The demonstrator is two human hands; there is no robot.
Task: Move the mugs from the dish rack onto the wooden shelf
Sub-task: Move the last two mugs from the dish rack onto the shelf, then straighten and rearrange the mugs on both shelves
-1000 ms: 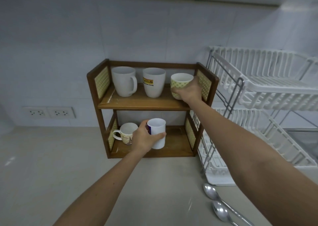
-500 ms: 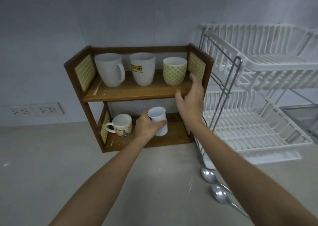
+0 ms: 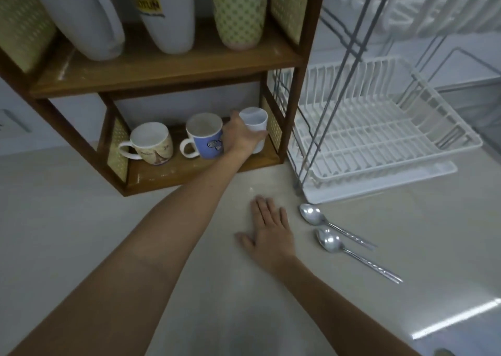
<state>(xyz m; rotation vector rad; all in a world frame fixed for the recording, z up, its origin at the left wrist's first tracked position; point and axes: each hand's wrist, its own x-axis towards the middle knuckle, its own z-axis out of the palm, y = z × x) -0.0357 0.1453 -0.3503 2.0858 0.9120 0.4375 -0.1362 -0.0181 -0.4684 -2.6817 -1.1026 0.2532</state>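
Wrapped around the white cup (image 3: 254, 123), the left hand (image 3: 240, 138) held it on the lower board of the shelf (image 3: 173, 69), at that board's right end, just beside the right side panel. Its fingers closed on the cup's near side, hiding the lower wall. The cup stood about upright (whether its base touched the board could not be told).

Left of the cup on the same board sat the blue mug (image 3: 204, 135), touching the hand, and left of that the cream mug (image 3: 150, 144), both with handles turned left. On the shelf's upper board stood three more: a white mug (image 3: 84, 16), a logo mug (image 3: 165, 13) and a green cup (image 3: 238, 11).

The right hand (image 3: 269, 233) lay flat and open on the counter (image 3: 81, 233) in front of the shelf, holding nothing. Two spoons (image 3: 329, 233) lay just right of it. Right of the shelf, the rack (image 3: 379, 127) showed bare white trays.
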